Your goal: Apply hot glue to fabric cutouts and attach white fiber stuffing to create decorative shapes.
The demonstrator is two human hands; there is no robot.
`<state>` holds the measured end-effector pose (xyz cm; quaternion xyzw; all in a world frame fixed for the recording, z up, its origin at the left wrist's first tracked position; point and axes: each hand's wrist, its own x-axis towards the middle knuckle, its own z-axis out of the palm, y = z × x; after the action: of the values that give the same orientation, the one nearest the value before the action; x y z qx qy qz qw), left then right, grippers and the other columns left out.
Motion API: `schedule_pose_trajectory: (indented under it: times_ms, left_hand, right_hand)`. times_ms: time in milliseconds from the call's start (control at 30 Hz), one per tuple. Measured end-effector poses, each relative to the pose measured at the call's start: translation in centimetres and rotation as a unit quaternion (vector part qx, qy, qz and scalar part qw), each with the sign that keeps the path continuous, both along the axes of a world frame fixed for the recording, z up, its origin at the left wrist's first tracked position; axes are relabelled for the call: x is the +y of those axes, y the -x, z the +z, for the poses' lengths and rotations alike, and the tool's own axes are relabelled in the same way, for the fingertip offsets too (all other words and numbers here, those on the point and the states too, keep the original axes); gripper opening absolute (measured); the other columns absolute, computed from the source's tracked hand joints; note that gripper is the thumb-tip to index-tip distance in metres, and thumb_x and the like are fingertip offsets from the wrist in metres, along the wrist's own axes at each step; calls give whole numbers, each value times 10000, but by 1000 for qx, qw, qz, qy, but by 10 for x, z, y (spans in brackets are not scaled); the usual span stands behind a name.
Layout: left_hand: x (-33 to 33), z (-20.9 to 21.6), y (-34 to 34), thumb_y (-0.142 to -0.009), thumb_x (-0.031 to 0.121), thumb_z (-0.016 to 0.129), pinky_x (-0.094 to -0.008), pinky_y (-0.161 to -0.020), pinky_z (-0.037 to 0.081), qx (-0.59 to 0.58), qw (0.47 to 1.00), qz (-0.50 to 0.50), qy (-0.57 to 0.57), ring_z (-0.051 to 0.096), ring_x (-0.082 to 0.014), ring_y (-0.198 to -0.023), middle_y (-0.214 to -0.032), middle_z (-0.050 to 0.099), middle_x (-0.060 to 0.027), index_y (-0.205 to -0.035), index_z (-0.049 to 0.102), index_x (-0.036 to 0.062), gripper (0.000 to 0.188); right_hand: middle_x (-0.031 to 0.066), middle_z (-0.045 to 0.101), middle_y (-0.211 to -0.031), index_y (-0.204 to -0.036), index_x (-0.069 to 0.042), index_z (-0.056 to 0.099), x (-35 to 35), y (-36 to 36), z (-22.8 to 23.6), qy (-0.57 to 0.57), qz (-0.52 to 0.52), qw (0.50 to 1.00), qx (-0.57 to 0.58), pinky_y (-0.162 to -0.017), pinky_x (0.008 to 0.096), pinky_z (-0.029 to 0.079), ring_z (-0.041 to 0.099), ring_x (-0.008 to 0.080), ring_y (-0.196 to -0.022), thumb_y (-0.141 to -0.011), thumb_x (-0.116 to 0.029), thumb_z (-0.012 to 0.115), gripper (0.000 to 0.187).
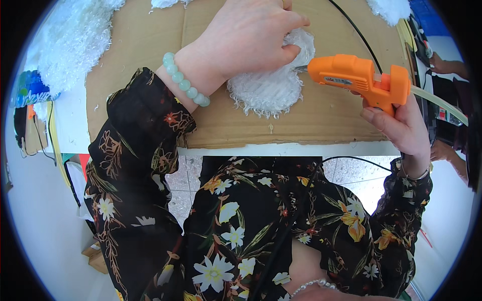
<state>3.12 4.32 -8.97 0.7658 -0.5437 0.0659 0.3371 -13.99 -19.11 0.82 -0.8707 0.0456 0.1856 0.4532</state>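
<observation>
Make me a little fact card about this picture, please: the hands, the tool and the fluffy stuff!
Left hand: on the white, shaggy, fabric-like piece; grip unclear
Right hand: holding the orange plastic glue gun
Gun points: left, toward the shaggy piece
Gun's back: long, translucent glue stick
Underneath: flat brown cardboard sheet
Upper left: larger white, shaggy heap

Light is bright; edges curve into blackness.
</observation>
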Motion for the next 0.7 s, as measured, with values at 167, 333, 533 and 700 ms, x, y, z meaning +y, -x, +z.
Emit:
schedule_pose_trajectory:
  times_ms: [167,333,533,700]
  left_hand:
    - [-4,32,10,-767,210,634,-414,-866,417,-3,994,30,-106,540,-306,-1022,-1039,596,-129,-1095,666,68,359]
    - [-7,22,11,-761,209,671,-403,-855,433,-33,994,48,-93,544,-293,-963,-986,604,-103,-1106,671,82,367]
    - [-6,19,-2,-828,179,635,-367,-764,469,113,992,37,-32,602,-269,-848,-859,665,-90,-1091,685,53,296]
    - [-1,23,-11,-872,129,551,-348,-750,492,207,977,32,35,615,-293,-837,-917,668,-132,-1059,678,2,260]
  right_hand:
    - [6,564,-874,-1173,26,549,-5,1,0,23,-11,1000,8,-665,202,396,500,66,-740,-813,-62,642,382]
    - [60,598,-897,-1226,48,533,-29,7,-7,-43,-38,996,-70,-675,269,515,543,97,-717,-797,-113,603,463]
    - [64,580,-851,-1237,81,503,-14,-7,-26,-256,-160,935,-188,-667,305,559,573,137,-734,-874,-263,540,502]
    - [43,591,-902,-1278,56,491,-14,-28,-53,-466,-218,842,-164,-746,302,562,588,145,-821,-946,-280,521,473]
